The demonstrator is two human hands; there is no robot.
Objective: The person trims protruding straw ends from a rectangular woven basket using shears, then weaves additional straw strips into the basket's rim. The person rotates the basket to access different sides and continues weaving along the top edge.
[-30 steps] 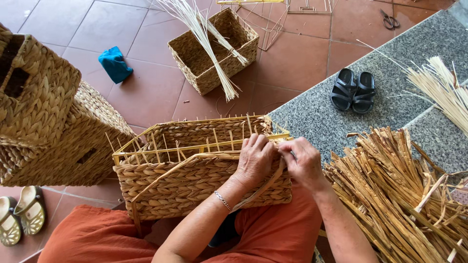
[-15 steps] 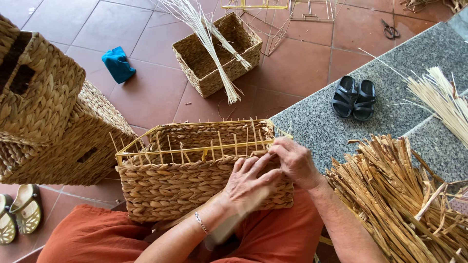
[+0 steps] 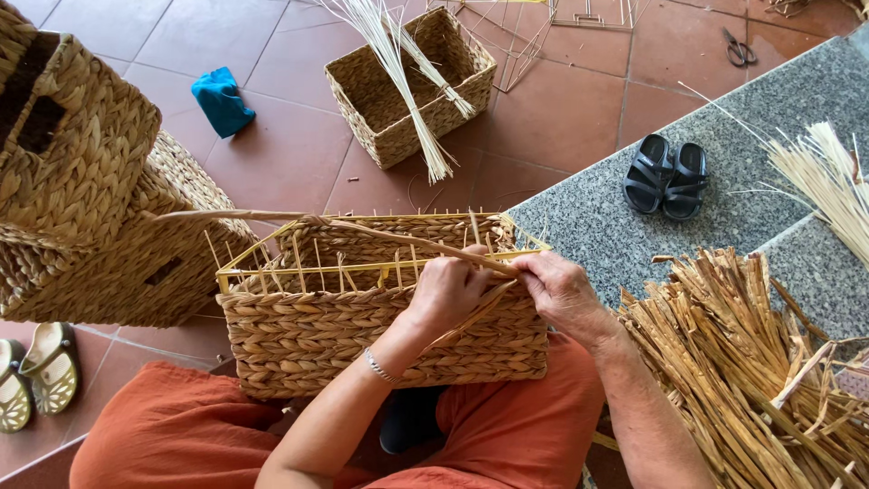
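— Terracotta floor tiles; item at hand?
— Half-woven basket (image 3: pixel 380 326) on the lap. Left hand (image 3: pixel 450 292) and right hand (image 3: pixel 561 288) both pinch a long reed strand (image 3: pixel 299 217) at the near right rim.
— Axis?
— Strand runs leftward from the hands; left hand nearer its length.

Basket-weaving workshop, as we see it: tiled floor (image 3: pixel 579 118), stacked woven baskets (image 3: pixel 81 208), reed bundles (image 3: pixel 760 362), scissors (image 3: pixel 740 47).
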